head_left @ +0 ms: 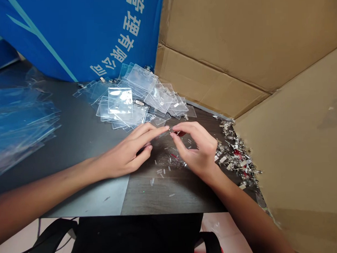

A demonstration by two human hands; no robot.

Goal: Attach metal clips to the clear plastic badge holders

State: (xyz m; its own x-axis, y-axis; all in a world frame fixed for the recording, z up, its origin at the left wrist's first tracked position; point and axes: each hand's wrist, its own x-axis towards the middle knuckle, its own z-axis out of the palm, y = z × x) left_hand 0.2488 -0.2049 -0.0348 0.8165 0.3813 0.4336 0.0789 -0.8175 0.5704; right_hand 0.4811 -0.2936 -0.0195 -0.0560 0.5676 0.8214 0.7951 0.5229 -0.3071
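The bare left forearm (40, 193) is extended in from the lower left and the bare right forearm (243, 208) from the lower right, with both wrists held low and angled inward. The left hand (127, 153) is turned palm down, its fingers stretched rightward. The right hand (197, 149) is arched over, with the thumb and forefinger drawn close together. The left fingertips (164, 129) and right fingertips (174, 135) are brought very near each other, though whether they touch seems too small to be made out
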